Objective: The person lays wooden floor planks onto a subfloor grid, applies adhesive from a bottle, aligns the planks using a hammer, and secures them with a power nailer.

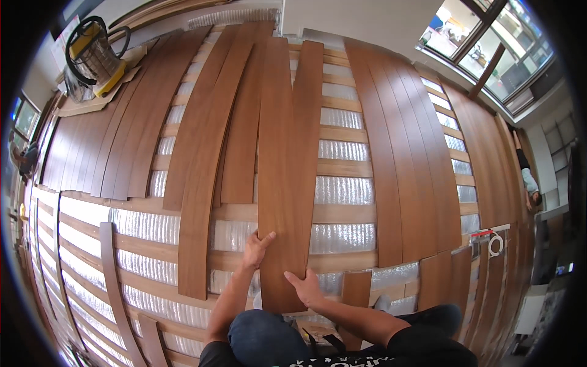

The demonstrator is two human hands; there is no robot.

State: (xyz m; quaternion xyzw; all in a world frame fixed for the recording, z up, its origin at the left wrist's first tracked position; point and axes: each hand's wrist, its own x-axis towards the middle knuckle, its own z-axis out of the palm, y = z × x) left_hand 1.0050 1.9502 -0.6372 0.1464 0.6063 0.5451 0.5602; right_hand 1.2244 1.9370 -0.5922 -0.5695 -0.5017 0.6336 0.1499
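Note:
A long reddish-brown floorboard [275,153] runs away from me, its near end by my knees. My left hand [258,249] grips its left edge, thumb on top and the fingers mostly hidden underneath. Closer to the near end, my right hand [305,289] holds the right edge, its thumb lying across the upper face. Another floorboard [307,122] lies just to the right, partly covered by the held one. To the left, several loose floorboards [205,183] overlap at slight angles on wooden battens [345,213].
Silvery foil insulation [343,238] shows between the battens. Laid boards [403,153] cover a stretch at right. A yellow-and-black vacuum cleaner [95,55] stands at far left. Narrow boards [116,287] lie at near left. Another person [529,174] is at the far right, beyond a white cable loop [495,244].

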